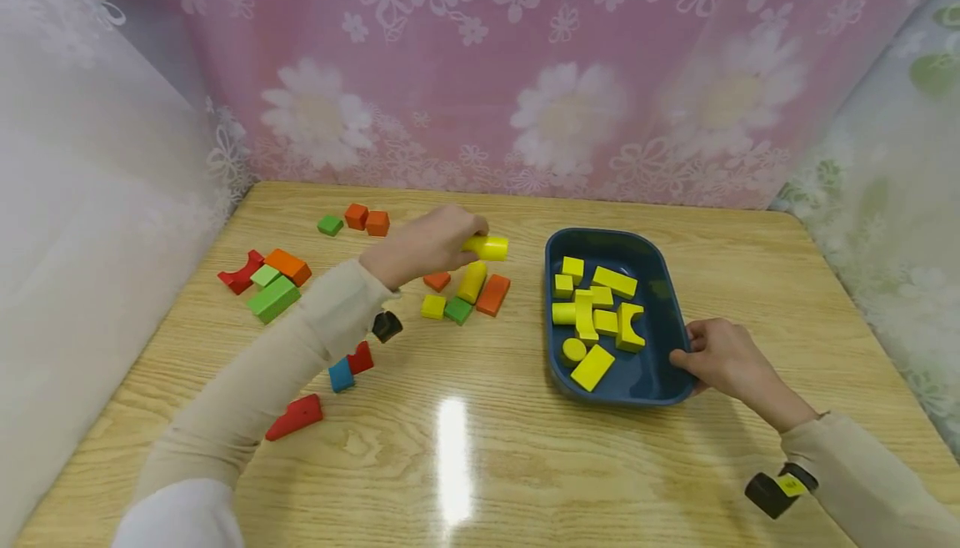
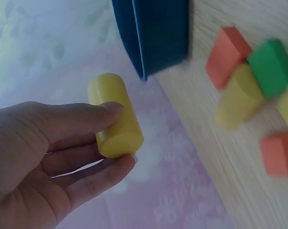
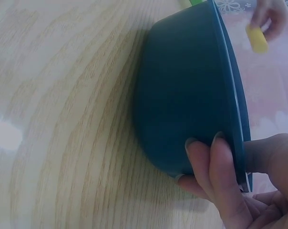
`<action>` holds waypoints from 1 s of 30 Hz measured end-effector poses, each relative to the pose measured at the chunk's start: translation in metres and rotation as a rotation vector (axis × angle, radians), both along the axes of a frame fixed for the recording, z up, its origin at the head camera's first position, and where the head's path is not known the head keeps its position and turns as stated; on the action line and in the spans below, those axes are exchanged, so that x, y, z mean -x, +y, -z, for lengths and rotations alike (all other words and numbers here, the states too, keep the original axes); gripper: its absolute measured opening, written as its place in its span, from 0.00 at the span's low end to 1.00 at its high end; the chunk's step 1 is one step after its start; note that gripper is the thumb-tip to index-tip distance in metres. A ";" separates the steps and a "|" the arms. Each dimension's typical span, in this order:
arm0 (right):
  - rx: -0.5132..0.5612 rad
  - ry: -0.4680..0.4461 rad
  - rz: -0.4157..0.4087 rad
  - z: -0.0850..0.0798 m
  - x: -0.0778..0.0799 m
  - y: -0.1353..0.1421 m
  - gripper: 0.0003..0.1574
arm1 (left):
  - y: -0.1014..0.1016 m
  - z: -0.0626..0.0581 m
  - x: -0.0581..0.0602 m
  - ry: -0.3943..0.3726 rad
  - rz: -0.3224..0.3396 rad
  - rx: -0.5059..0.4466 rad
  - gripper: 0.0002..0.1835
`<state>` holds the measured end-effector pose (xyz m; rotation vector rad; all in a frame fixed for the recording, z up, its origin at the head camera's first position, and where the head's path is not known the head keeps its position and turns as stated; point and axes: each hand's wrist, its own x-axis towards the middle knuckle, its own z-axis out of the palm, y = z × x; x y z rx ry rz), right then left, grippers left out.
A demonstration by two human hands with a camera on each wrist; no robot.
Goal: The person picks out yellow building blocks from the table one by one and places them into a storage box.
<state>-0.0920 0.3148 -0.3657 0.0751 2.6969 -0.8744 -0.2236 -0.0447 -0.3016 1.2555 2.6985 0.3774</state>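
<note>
My left hand (image 1: pixel 438 241) pinches a yellow cylinder block (image 2: pixel 116 117) between thumb and fingers, raised above the table left of the blue tub. Below it on the table lie a second yellow cylinder (image 1: pixel 472 283), a yellow cube (image 1: pixel 433 307), a green block (image 1: pixel 458 310) and orange blocks (image 1: pixel 493 294). My right hand (image 1: pixel 723 358) grips the rim of the dark blue tub (image 3: pixel 187 90) at its near right corner, thumb inside and fingers against the outer wall. Inside the tub sit several yellow blocks (image 1: pixel 593 367), among them cubes, arches and cylinders.
On the table's left are a red arch (image 1: pixel 242 273), an orange block (image 1: pixel 288 266) and green blocks (image 1: pixel 273 299). Farther back stand orange cubes (image 1: pixel 356 216). Nearer me are a blue block (image 1: pixel 341 374) and a red piece (image 1: pixel 295 417). A pink flowered curtain (image 1: pixel 465 72) hangs behind.
</note>
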 end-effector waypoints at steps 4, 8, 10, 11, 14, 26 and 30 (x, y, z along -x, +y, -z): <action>0.009 0.001 -0.006 0.001 -0.001 0.000 0.10 | 0.040 0.005 0.008 0.012 0.087 0.023 0.12; 0.013 -0.001 -0.009 0.001 -0.002 -0.001 0.09 | 0.076 0.009 0.012 0.043 0.150 0.084 0.10; 0.008 0.003 -0.016 0.000 -0.001 0.000 0.09 | 0.091 0.009 0.012 0.056 0.168 0.107 0.09; 0.005 0.004 -0.019 0.000 0.000 0.000 0.09 | 0.099 0.009 0.012 0.062 0.178 0.116 0.09; -0.001 0.004 -0.024 -0.001 0.001 0.001 0.10 | 0.119 0.012 0.012 0.068 0.206 0.120 0.08; -0.003 -0.014 -0.019 0.000 0.000 0.000 0.11 | 0.163 0.043 0.021 0.012 0.151 0.149 0.09; -0.009 -0.006 -0.025 -0.002 0.002 0.000 0.11 | 0.169 0.048 0.026 0.053 0.106 0.155 0.09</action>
